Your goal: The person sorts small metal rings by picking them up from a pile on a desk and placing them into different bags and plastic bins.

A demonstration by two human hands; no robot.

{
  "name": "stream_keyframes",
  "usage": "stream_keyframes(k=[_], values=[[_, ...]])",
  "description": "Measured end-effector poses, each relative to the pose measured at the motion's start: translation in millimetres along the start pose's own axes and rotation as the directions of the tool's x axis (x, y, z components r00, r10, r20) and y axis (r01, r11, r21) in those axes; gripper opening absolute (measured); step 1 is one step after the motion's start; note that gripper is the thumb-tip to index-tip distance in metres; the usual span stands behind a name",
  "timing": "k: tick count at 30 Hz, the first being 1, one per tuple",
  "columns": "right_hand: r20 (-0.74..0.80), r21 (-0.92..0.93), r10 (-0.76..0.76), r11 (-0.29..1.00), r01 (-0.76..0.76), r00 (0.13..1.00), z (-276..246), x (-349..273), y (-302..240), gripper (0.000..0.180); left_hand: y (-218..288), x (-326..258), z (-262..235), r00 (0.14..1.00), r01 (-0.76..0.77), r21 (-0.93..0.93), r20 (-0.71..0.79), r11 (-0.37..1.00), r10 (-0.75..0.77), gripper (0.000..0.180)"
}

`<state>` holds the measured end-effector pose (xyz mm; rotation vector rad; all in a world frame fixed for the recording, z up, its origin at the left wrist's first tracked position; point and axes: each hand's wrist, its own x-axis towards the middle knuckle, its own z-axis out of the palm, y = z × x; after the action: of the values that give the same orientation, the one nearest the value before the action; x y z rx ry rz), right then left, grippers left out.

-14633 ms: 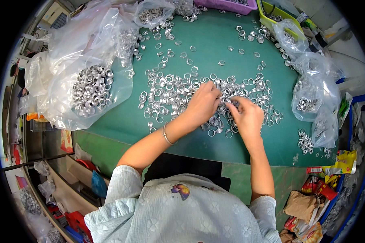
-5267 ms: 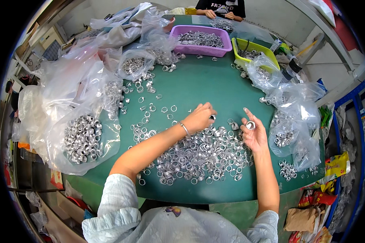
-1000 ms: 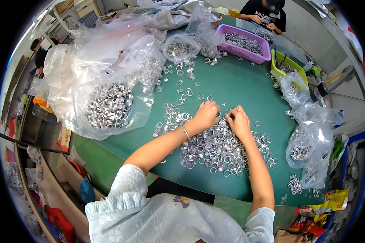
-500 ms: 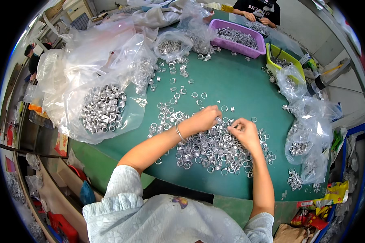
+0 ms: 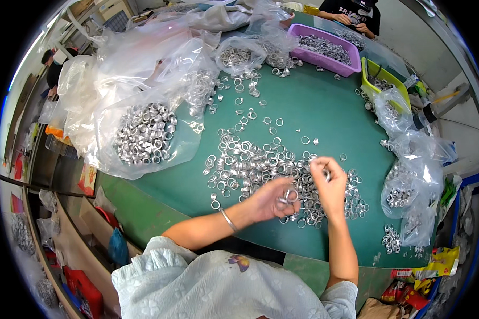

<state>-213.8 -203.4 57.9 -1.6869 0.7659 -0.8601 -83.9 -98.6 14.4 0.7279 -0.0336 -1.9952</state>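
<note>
A spread heap of silver metal rings (image 5: 250, 165) lies on the green tabletop before me. My left hand (image 5: 269, 201), with a bangle at the wrist, is over the near side of the heap. Its palm is turned up and its fingers are curled round a few rings (image 5: 287, 199). To its right, my right hand (image 5: 331, 183) is raised above the heap's right part. Its fingers are pinched together, with a ring (image 5: 327, 174) showing between them. Both hands are slightly blurred.
Left of the heap, a clear plastic bag (image 5: 183, 143) holds many more rings. A purple basket (image 5: 324, 63) and a yellow-green basket (image 5: 380, 95) of rings stand at the far right. Further bags of rings (image 5: 404, 186) line the right edge. Another person (image 5: 351, 18) works across the table.
My left hand has drawn back toward me from the heap's far side and turned palm up with rings in it. My right hand has shifted slightly. The view has moved a little left.
</note>
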Motion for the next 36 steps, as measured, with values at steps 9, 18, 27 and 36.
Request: stream_keyframes(k=[9,18,27,36], values=[[0.513,-0.376,-0.311,0.756,0.535,0.8,14.5,-41.5,-23.5,0.031,-22.0,0.3,-1.3,0.981,-0.184,-0.341,0.001,0.922,0.196,0.026],[0.147,-0.259,-0.12,0.953,0.155,0.982,-24.0,-43.0,-2.9,0.016,92.1,-100.6,-49.0,0.42,-0.904,-0.1,-0.398,0.416,0.816,0.018],[0.328,-0.377,-0.026,0.913,0.156,0.944,-17.0,-56.2,14.8,0.016,139.9,-164.0,-143.9,-0.598,-0.357,0.934,-0.236,0.009,0.766,0.059],[0.352,-0.632,-0.225,0.659,0.408,0.909,44.9,-42.1,3.9,0.029,-19.7,-65.6,-44.2,0.44,-0.002,0.954,0.271,-0.301,0.856,0.028]])
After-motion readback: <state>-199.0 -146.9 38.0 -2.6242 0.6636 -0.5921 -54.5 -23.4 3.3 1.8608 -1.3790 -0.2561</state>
